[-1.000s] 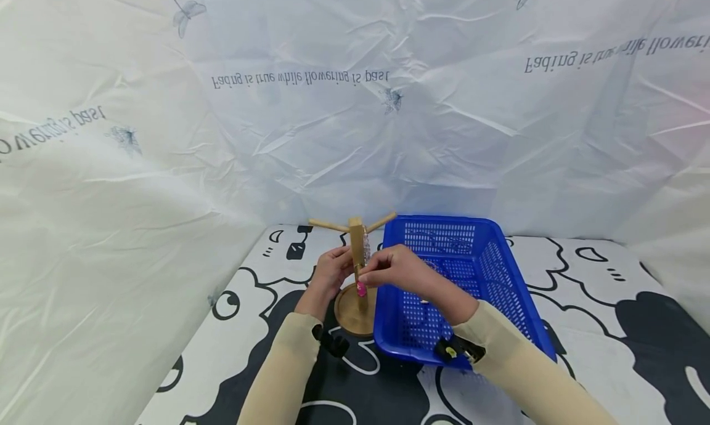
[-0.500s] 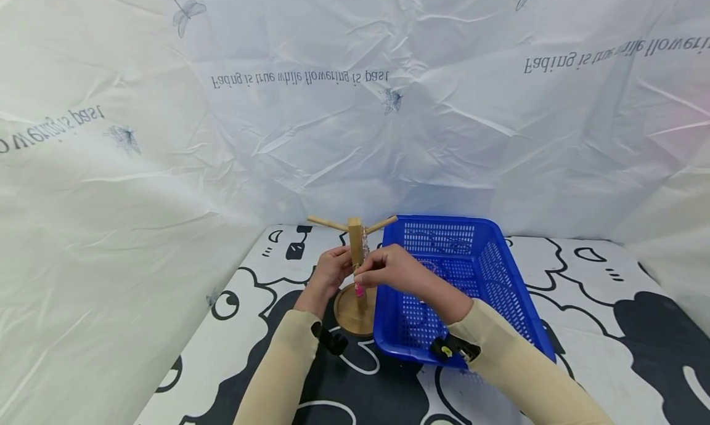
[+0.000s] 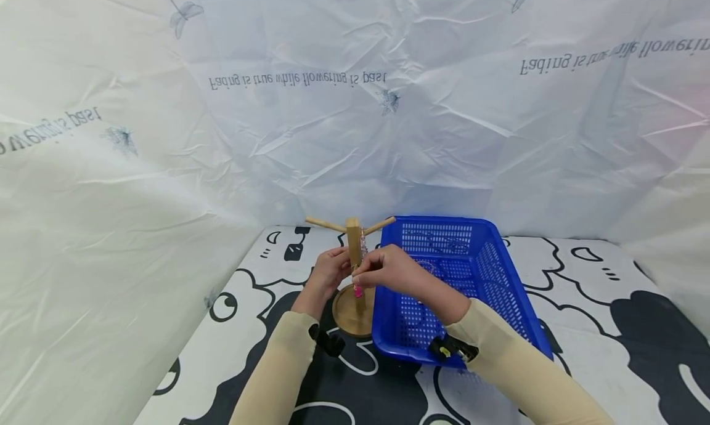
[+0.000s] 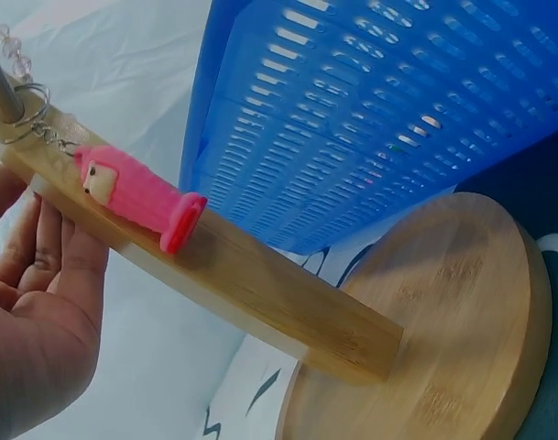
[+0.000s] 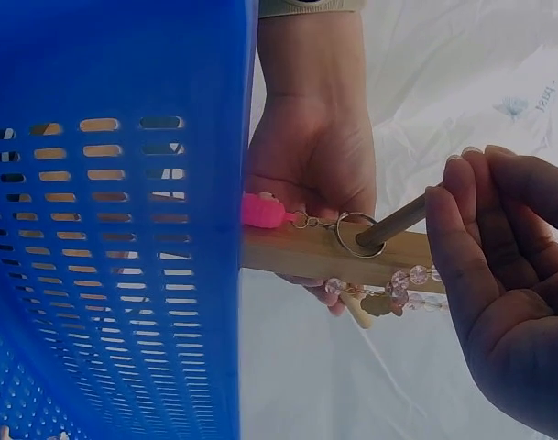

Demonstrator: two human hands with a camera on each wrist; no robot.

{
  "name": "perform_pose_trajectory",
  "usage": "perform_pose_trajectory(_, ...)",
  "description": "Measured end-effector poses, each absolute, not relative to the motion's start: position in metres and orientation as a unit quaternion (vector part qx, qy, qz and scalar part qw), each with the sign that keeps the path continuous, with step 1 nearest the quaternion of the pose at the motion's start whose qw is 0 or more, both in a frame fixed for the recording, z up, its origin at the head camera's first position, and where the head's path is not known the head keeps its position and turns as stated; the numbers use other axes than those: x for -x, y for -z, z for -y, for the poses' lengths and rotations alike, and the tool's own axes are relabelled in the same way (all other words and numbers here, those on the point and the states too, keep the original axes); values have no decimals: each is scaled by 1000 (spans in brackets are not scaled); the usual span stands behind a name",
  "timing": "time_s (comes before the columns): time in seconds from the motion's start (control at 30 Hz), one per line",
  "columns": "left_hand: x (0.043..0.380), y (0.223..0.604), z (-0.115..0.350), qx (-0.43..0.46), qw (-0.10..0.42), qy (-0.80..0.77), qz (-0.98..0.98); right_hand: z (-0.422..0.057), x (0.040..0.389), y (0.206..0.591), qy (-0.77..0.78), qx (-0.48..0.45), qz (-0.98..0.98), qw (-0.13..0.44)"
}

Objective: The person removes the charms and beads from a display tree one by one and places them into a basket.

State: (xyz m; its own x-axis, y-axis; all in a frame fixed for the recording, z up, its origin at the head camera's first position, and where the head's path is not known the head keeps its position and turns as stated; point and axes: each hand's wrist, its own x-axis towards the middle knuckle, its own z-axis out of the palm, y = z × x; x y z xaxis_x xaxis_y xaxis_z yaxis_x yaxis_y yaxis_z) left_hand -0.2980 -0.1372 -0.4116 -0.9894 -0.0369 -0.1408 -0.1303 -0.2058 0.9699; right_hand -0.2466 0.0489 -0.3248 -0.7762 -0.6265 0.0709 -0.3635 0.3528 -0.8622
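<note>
A wooden stand (image 3: pixel 353 243) with a round base (image 4: pixel 434 302) rises between my hands. My left hand (image 3: pixel 328 276) grips its post from behind and the side, seen also in the left wrist view. A short peg (image 5: pixel 409 218) juts from the post's front, and my right hand (image 5: pixel 512 275) pinches its tip. The metal ring (image 5: pixel 348 246) of a pink figure keychain (image 4: pixel 141 197) encircles that peg near the post. The figure hangs by a small chain along the post. A clear pink beaded strand (image 5: pixel 402 282) hangs beside the post, toward the basket.
A blue perforated basket (image 3: pixel 481 223) stands close to the right of the stand, with small beaded items inside. My right forearm passes over it. Two upper pegs (image 3: pixel 325 223) spread from the stand's top. White printed sheeting (image 3: pixel 355 148) rises behind the patterned table cover (image 3: pixel 588 332).
My right hand has shifted slightly left, toward the post, and the pink figure with it. My left hand stays on the post. The head view has drifted a little.
</note>
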Motion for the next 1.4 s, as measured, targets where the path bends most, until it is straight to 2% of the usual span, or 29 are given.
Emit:
perform_pose_trajectory(0.2, 292, 413, 138, 59, 14, -753, -655, -50, 247, 328, 481, 300, -812, 137)
perform_pose_trajectory(0.5, 274, 403, 159, -15, -18, -780, -625, -48, 244, 325, 476, 303, -816, 130)
perform_pose_trajectory(0.83, 260, 363, 170, -106, -107, -797, -584, -45, 242, 324, 479, 294, -816, 132)
perform_pose_trajectory(1.0, 258, 349, 169, -113, -141, -813, -554, -46, 243, 323, 480, 292, -816, 135)
perform_pose_trajectory(1.4, 261, 337, 160, -78, -144, -822, -545, -45, 245, 324, 479, 289, -819, 129)
